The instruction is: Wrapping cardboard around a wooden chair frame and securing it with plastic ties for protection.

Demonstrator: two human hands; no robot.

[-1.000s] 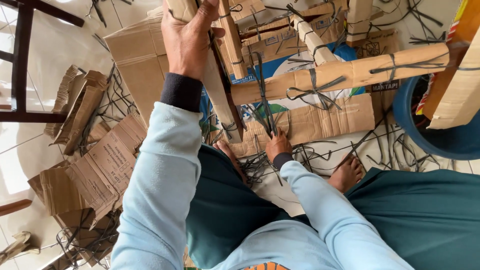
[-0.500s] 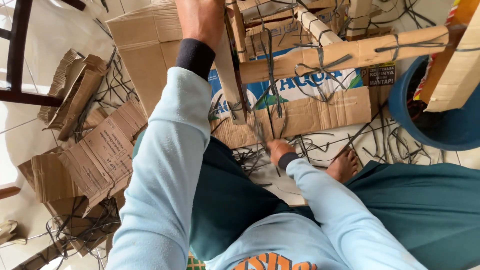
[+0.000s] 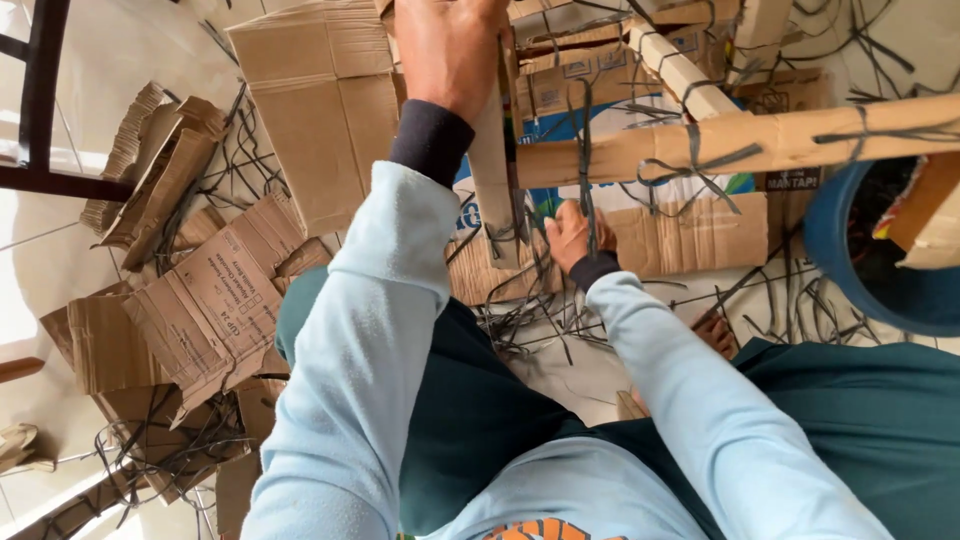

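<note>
Crowding the right hand point(image 3: 572, 235): strap scraps point(image 3: 520, 320), cardboard sheets point(image 3: 215, 300), blue tub point(image 3: 850, 270).

Two hands point(image 3: 450, 50) point(image 3: 575, 235), one blue tub point(image 3: 850, 270), one dark chair point(image 3: 40, 100), countless black straps point(image 3: 540, 320).

Brown cardboard bar point(image 3: 760, 140); dark grey straps point(image 3: 585, 160); light blue sleeve point(image 3: 370, 330); blue tub point(image 3: 850, 270).

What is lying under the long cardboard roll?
Under the long cardboard roll lie flattened boxes and loose dark straps. The right hand covers part of them.
</note>
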